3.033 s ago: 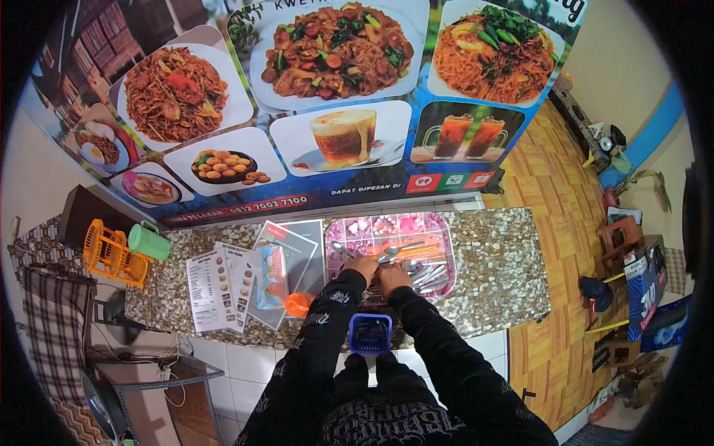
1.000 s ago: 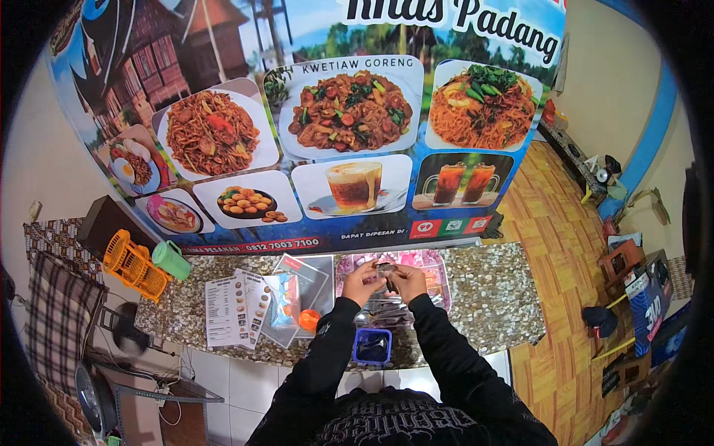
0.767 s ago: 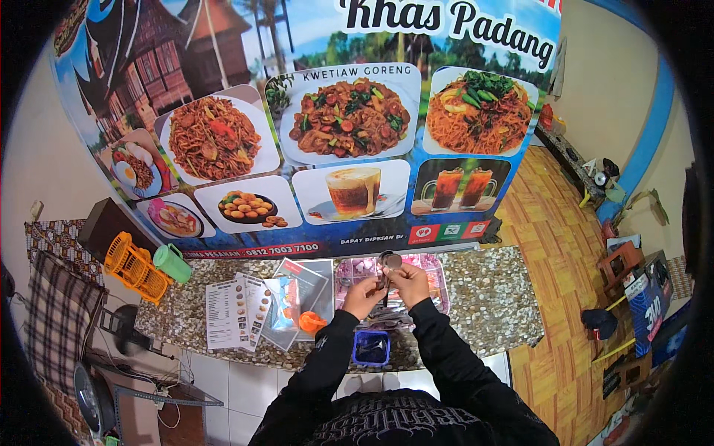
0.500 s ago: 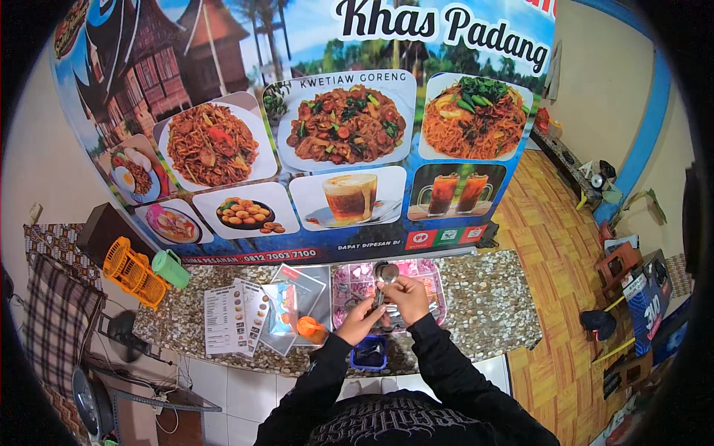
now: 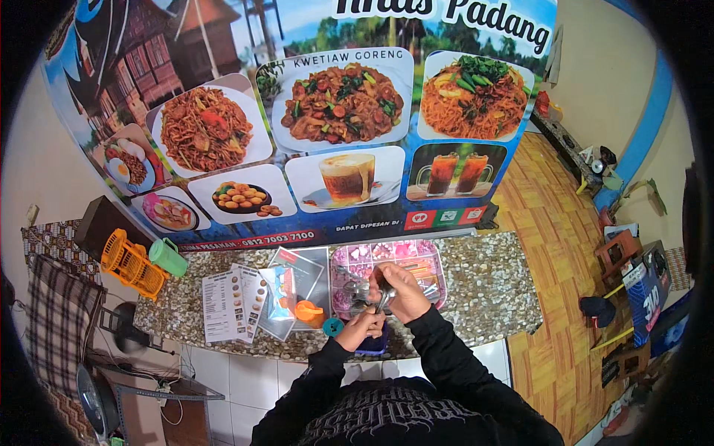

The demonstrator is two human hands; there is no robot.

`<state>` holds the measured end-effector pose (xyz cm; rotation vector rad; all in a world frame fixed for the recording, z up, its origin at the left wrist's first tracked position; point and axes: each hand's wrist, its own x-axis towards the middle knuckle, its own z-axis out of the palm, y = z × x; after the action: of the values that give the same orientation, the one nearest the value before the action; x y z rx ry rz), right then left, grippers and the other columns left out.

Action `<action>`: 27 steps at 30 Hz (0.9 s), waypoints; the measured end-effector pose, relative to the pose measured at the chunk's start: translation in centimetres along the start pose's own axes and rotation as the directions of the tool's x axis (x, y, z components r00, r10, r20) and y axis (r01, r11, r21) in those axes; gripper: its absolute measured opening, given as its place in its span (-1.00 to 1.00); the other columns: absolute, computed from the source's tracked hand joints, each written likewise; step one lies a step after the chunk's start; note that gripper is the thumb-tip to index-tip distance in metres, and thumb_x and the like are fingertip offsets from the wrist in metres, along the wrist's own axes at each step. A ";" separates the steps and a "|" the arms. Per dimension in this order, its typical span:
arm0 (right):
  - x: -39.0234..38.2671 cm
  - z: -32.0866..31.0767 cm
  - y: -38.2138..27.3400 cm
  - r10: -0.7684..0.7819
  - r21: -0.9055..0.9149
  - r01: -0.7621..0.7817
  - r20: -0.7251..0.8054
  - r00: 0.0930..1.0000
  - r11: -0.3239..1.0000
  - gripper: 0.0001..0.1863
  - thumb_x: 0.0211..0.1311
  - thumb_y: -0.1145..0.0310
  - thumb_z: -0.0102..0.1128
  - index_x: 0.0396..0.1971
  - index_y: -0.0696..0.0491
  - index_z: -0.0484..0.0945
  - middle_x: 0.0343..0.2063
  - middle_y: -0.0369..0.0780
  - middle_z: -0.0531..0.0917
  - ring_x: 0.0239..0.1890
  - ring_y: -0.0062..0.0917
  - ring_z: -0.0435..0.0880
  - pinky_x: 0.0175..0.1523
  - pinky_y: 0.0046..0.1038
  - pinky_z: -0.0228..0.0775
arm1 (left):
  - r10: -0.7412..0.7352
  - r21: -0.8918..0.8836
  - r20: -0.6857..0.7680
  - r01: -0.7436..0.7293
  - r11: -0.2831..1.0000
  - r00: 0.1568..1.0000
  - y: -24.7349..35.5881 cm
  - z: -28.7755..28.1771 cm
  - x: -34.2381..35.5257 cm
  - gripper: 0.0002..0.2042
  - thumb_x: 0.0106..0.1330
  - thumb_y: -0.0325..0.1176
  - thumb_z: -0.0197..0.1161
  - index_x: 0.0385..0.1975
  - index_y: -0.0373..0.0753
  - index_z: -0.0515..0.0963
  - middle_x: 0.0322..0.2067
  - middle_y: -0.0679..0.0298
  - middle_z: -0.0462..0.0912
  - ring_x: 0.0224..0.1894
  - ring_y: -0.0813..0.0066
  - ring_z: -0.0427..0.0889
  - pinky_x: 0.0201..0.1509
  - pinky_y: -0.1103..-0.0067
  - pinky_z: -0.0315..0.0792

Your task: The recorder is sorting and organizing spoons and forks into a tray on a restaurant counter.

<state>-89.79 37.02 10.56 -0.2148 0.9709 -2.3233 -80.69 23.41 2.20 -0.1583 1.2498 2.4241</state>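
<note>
Above a pink compartment tray I hold shiny metal spoons in my hands. My left hand is closed round their lower ends. My right hand is closed on spoons at the upper right of the left one; how many spoons each hand has is hard to make out. Below the hands a dark blue basket is partly covered by my left hand. A round teal object shows beside my left wrist. Next to it stands an orange cup.
The tray rests on a pebble-patterned counter. Left of it lie printed menu sheets and a grey-framed sheet. A green pitcher and an orange rack stand at the left end. A large food banner rises behind.
My left hand has come down and toward me, apart from the right. More metal spoons now show between the hands. The teal object has come into sight, and the view has tilted slightly downward.
</note>
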 end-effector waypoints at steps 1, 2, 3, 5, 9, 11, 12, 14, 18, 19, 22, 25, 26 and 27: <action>0.1 -0.2 0.4 0.002 -0.033 0.000 0.074 0.997 0.999 -0.79 0.53 0.27 0.10 -0.15 0.13 0.52 -0.37 -0.27 0.58 -0.35 -0.57 0.58 -0.16 -0.47 0.50 | -0.002 -0.002 -0.002 0.002 1.000 1.000 -0.3 -0.2 -0.1 -0.78 0.53 -0.34 -0.04 -0.42 -0.10 0.17 -0.50 0.46 0.13 -0.51 0.67 0.10 -0.36 0.60 0.07; 0.0 -0.4 0.7 0.006 -0.067 0.004 0.148 0.989 0.998 -0.76 0.54 0.23 0.09 -0.24 0.10 0.52 -0.47 -0.32 0.54 -0.46 -0.65 0.51 -0.30 -0.54 0.42 | 0.017 0.000 0.025 -0.017 1.000 1.000 -0.9 -0.6 -0.1 -0.77 0.53 -0.36 -0.03 -0.42 -0.10 0.16 -0.50 0.45 0.13 -0.50 0.67 0.11 -0.35 0.59 0.08; -0.2 -0.4 1.1 0.008 -0.065 0.002 0.146 0.989 0.998 -0.76 0.54 0.23 0.09 -0.24 0.10 0.52 -0.47 -0.32 0.54 -0.46 -0.65 0.51 -0.30 -0.54 0.42 | 0.036 0.002 0.052 -0.036 0.999 0.998 -1.3 -1.0 -0.2 -0.77 0.52 -0.37 -0.02 -0.43 -0.11 0.15 -0.50 0.44 0.13 -0.50 0.66 0.12 -0.35 0.57 0.08; -0.4 0.2 1.8 0.037 -0.136 -0.027 0.072 0.997 0.990 -0.69 0.55 0.16 0.09 -0.38 0.06 0.47 -0.61 -0.42 0.41 -0.60 -0.75 0.30 -0.49 -0.60 0.10 | 0.084 0.043 0.076 -0.088 0.995 0.994 -2.4 -1.8 -0.3 -0.87 0.52 -0.39 0.02 -0.33 -0.16 0.27 -0.47 0.43 0.24 -0.47 0.66 0.21 -0.35 0.61 0.15; -0.8 -0.3 3.0 -0.090 -0.358 0.078 -0.016 0.996 0.931 -0.57 0.52 0.14 0.13 -0.58 0.04 0.41 -0.69 -0.45 0.33 -0.65 -0.81 0.21 -0.53 -0.59 0.00 | 0.200 0.222 0.025 -0.200 0.954 0.979 -2.7 -0.6 -0.9 -0.91 0.54 -0.40 0.04 -0.18 -0.28 0.42 -0.39 0.35 0.46 -0.38 0.63 0.43 -0.27 0.64 0.33; -1.2 0.4 2.8 -0.066 -0.425 0.035 -0.057 0.996 0.905 -0.55 0.50 0.15 0.17 -0.62 0.05 0.40 -0.70 -0.45 0.34 -0.64 -0.82 0.22 -0.52 -0.60 0.04 | 0.240 0.283 -0.005 -0.229 0.932 0.971 -2.6 -0.4 -1.3 -0.88 0.54 -0.40 0.07 -0.14 -0.32 0.46 -0.33 0.32 0.53 -0.31 0.62 0.50 -0.17 0.63 0.41; -1.3 0.6 2.8 -0.095 -0.490 0.079 -0.009 0.995 0.868 -0.56 0.48 0.16 0.19 -0.61 0.06 0.42 -0.70 -0.45 0.35 -0.63 -0.82 0.23 -0.51 -0.59 0.05 | 0.313 0.373 -0.027 -0.281 0.884 0.949 -2.5 -0.5 -1.5 -0.86 0.52 -0.42 0.10 -0.09 -0.35 0.47 -0.28 0.31 0.56 -0.24 0.60 0.55 -0.10 0.63 0.43; -1.5 0.4 2.6 -0.122 -0.561 0.127 0.047 0.991 0.818 -0.60 0.46 0.20 0.24 -0.58 0.08 0.46 -0.68 -0.46 0.37 -0.60 -0.84 0.26 -0.48 -0.59 0.10 | 0.393 0.409 -0.067 -0.334 0.849 0.917 -2.1 0.1 -1.9 -0.77 0.44 -0.47 0.21 0.02 -0.40 0.52 -0.16 0.25 0.67 -0.07 0.57 0.64 0.04 0.61 0.46; -2.0 -0.2 2.5 -0.143 -0.621 0.187 0.121 0.982 0.761 -0.66 0.44 0.26 0.25 -0.52 0.12 0.50 -0.62 -0.44 0.44 -0.54 -0.83 0.33 -0.42 -0.62 0.19 | 0.518 0.794 -0.011 -0.307 0.524 0.855 0.6 1.6 -3.0 -0.83 0.34 -0.48 0.32 -0.15 -0.43 0.62 -0.26 0.14 0.74 -0.17 0.51 0.70 -0.05 0.51 0.52; -2.1 -0.2 2.6 -0.141 -0.620 0.186 0.122 0.982 0.762 -0.66 0.44 0.26 0.25 -0.52 0.12 0.50 -0.62 -0.44 0.44 -0.54 -0.83 0.33 -0.42 -0.62 0.19 | 0.519 0.795 -0.014 -0.305 0.524 0.855 0.5 1.4 -3.1 -0.83 0.34 -0.48 0.32 -0.15 -0.43 0.62 -0.26 0.14 0.74 -0.17 0.51 0.70 -0.05 0.51 0.52; -2.6 -0.2 2.7 -0.078 -0.593 0.135 0.120 0.990 0.794 -0.74 0.42 0.27 0.28 -0.40 0.13 0.55 -0.52 -0.41 0.51 -0.43 -0.79 0.42 -0.30 -0.61 0.30 | 0.565 0.807 -0.023 -0.318 0.498 0.825 0.1 0.7 -3.4 -0.84 0.33 -0.48 0.32 -0.17 -0.42 0.64 -0.31 0.13 0.75 -0.24 0.49 0.71 -0.11 0.52 0.53; -3.3 -0.4 2.8 -0.116 -0.703 0.212 0.183 0.976 0.679 -0.78 0.39 0.27 0.31 -0.23 0.14 0.59 -0.34 -0.33 0.61 -0.24 -0.72 0.54 -0.13 -0.54 0.42 | 0.569 0.825 -0.039 -0.294 0.482 0.822 -0.3 -0.1 -3.7 -0.84 0.32 -0.48 0.34 -0.18 -0.42 0.65 -0.31 0.11 0.75 -0.26 0.47 0.73 -0.15 0.52 0.53; -3.4 -0.6 2.9 -0.154 -0.733 0.266 0.218 0.964 0.627 -0.76 0.36 0.31 0.34 -0.14 0.14 0.57 -0.28 -0.32 0.64 -0.17 -0.67 0.59 -0.04 -0.51 0.44 | 0.555 0.837 -0.047 -0.270 0.476 0.831 -0.5 -0.8 -3.6 -0.83 0.32 -0.48 0.34 -0.17 -0.42 0.65 -0.31 0.11 0.76 -0.25 0.47 0.73 -0.15 0.52 0.53; -3.5 -0.8 2.9 -0.190 -0.758 0.317 0.254 0.948 0.570 -0.71 0.33 0.34 0.36 -0.05 0.13 0.56 -0.22 -0.30 0.66 -0.09 -0.61 0.64 0.06 -0.48 0.46 | 0.541 0.848 -0.056 -0.247 0.470 0.839 -0.8 -1.3 -3.6 -0.83 0.31 -0.48 0.35 -0.17 -0.41 0.66 -0.30 0.10 0.76 -0.23 0.48 0.74 -0.15 0.52 0.53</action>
<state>-85.83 37.97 8.24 -0.9305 1.9635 -1.8862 -77.24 21.69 1.81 0.0361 2.7175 1.8671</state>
